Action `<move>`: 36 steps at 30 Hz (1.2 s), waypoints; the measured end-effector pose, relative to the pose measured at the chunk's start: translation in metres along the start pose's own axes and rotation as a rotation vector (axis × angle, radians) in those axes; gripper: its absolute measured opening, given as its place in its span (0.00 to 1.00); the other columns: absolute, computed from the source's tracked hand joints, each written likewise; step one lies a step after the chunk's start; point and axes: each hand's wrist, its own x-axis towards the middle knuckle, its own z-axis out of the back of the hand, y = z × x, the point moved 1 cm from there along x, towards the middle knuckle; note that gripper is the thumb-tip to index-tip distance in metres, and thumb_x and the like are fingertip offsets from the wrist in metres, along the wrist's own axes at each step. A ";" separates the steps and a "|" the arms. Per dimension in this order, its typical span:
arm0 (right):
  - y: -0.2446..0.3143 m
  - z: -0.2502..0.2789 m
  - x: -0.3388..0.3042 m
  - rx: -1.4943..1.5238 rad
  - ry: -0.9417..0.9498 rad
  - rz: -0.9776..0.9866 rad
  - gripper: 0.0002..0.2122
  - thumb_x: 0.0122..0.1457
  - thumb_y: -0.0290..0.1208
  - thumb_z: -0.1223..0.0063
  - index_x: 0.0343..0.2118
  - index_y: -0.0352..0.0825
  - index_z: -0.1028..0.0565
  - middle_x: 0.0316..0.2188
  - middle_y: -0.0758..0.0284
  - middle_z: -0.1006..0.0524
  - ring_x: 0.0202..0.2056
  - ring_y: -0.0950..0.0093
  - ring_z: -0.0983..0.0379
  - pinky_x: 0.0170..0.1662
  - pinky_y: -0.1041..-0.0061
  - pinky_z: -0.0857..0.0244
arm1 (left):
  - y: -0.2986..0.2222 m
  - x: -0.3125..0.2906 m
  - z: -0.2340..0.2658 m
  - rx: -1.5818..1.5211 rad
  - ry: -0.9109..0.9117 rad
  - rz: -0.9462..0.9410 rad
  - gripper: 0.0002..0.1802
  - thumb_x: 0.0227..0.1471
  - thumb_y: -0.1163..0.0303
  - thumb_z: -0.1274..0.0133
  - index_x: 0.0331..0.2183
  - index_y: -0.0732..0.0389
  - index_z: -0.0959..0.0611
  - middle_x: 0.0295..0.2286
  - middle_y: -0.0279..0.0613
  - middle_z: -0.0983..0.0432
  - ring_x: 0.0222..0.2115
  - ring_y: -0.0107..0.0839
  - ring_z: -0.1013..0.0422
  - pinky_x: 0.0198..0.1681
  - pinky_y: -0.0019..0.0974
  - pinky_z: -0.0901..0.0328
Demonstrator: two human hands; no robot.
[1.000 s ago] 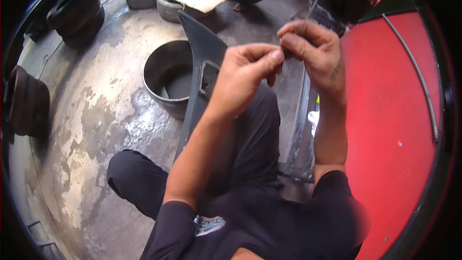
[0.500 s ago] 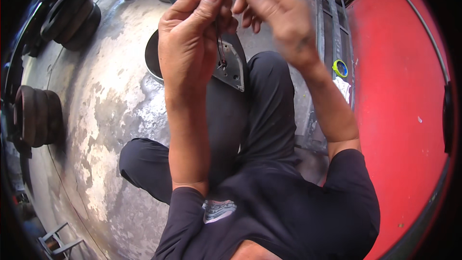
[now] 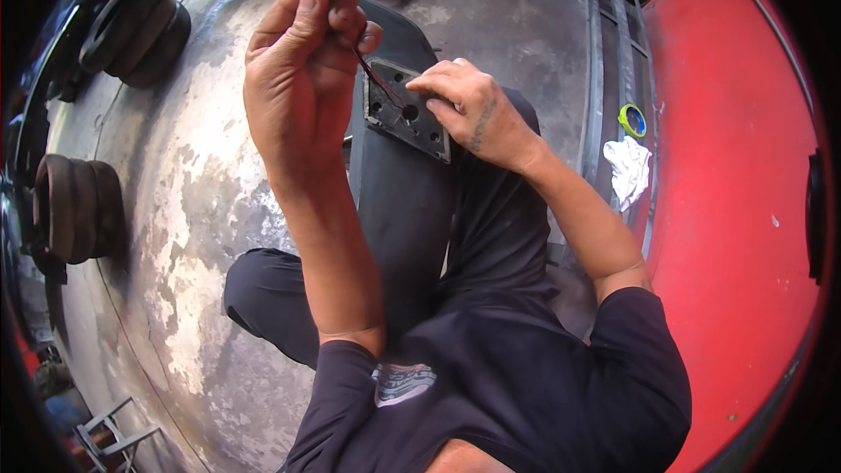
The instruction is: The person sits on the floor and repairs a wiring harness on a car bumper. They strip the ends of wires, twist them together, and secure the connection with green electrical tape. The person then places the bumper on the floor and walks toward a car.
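My left hand [image 3: 307, 57] is closed on a bundle of thin dark wires [image 3: 374, 73], raised over my lap. Loose wire ends stick up above its fingers. Below the fist the wires slant down to a round hole in a dark mounting plate [image 3: 399, 130] with several smaller holes. That plate belongs to a black housing [image 3: 399, 31] lying on my legs, which looks like a car's side mirror. At the plate's right side is my right hand [image 3: 477, 109], with its thumb and forefinger apart. Whether its fingertips touch the plate, I cannot tell.
Stacked tyres [image 3: 77, 208] stand on the stained concrete floor [image 3: 188, 245] at left, with more tyres [image 3: 140, 35] behind. To the right are a metal frame [image 3: 604, 61], a yellow-green tape roll [image 3: 632, 121], a white cloth [image 3: 627, 171] and a large red panel [image 3: 727, 210].
My left hand has shifted left with the wires, drawing them into a longer slant. My right hand has come down from beside it to the mounting plate, which now shows more fully.
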 end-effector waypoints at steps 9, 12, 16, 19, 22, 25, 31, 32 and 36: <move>0.028 0.018 0.033 0.365 0.076 -0.079 0.14 0.65 0.29 0.36 0.52 0.35 0.17 0.39 0.68 0.16 0.41 0.78 0.23 0.44 0.74 0.29 | 0.003 0.005 -0.007 -0.083 -0.036 0.026 0.14 0.68 0.69 0.45 0.44 0.73 0.15 0.32 0.43 0.21 0.31 0.29 0.29 0.38 0.40 0.30; 0.029 0.011 0.035 0.576 0.128 -0.214 0.12 0.65 0.28 0.36 0.51 0.35 0.17 0.38 0.69 0.16 0.41 0.81 0.22 0.45 0.75 0.28 | 0.001 0.003 -0.009 -0.008 0.006 0.020 0.13 0.70 0.68 0.48 0.46 0.70 0.18 0.32 0.37 0.31 0.35 0.28 0.37 0.40 0.36 0.38; 0.025 0.010 0.035 0.661 0.164 -0.228 0.11 0.65 0.25 0.36 0.49 0.32 0.17 0.39 0.68 0.16 0.43 0.79 0.20 0.47 0.76 0.27 | 0.001 0.003 -0.005 -0.024 0.023 0.027 0.14 0.70 0.68 0.48 0.45 0.69 0.17 0.31 0.37 0.31 0.36 0.28 0.36 0.41 0.37 0.36; 0.023 0.011 0.036 0.687 0.195 -0.248 0.11 0.65 0.24 0.37 0.48 0.30 0.17 0.39 0.67 0.16 0.44 0.78 0.20 0.49 0.76 0.26 | 0.001 0.003 -0.005 -0.012 0.013 0.034 0.14 0.70 0.67 0.48 0.45 0.69 0.17 0.31 0.37 0.31 0.36 0.29 0.34 0.44 0.39 0.33; 0.018 0.012 0.038 0.782 0.233 -0.275 0.10 0.66 0.22 0.40 0.48 0.28 0.17 0.39 0.66 0.16 0.46 0.76 0.20 0.53 0.75 0.27 | 0.001 0.003 -0.004 0.007 0.010 0.039 0.14 0.71 0.67 0.49 0.45 0.69 0.17 0.31 0.37 0.30 0.36 0.29 0.33 0.46 0.41 0.30; 0.015 0.011 0.040 0.941 0.282 -0.271 0.10 0.67 0.20 0.43 0.49 0.28 0.18 0.40 0.64 0.16 0.47 0.74 0.19 0.56 0.73 0.28 | 0.003 0.004 -0.004 -0.035 0.018 0.039 0.14 0.70 0.68 0.48 0.45 0.71 0.17 0.31 0.39 0.28 0.34 0.30 0.31 0.45 0.42 0.28; 0.013 0.015 0.048 0.884 0.422 -0.281 0.11 0.68 0.21 0.44 0.51 0.27 0.19 0.42 0.63 0.15 0.47 0.74 0.19 0.56 0.73 0.27 | 0.004 0.005 -0.010 -0.105 -0.082 0.048 0.13 0.69 0.70 0.47 0.44 0.73 0.17 0.30 0.43 0.23 0.31 0.33 0.25 0.41 0.43 0.23; 0.013 0.013 0.045 0.890 0.427 -0.312 0.11 0.68 0.21 0.44 0.51 0.27 0.19 0.41 0.64 0.15 0.46 0.74 0.19 0.55 0.73 0.27 | 0.004 0.003 -0.015 -0.104 -0.108 0.060 0.13 0.69 0.70 0.47 0.44 0.73 0.17 0.30 0.43 0.23 0.31 0.33 0.25 0.41 0.43 0.23; 0.016 0.008 0.041 0.850 0.301 -0.317 0.07 0.67 0.19 0.43 0.45 0.27 0.18 0.39 0.66 0.16 0.45 0.76 0.19 0.53 0.76 0.26 | 0.000 0.005 -0.020 -0.074 -0.128 0.047 0.14 0.69 0.70 0.46 0.44 0.73 0.16 0.28 0.43 0.23 0.29 0.34 0.23 0.42 0.42 0.21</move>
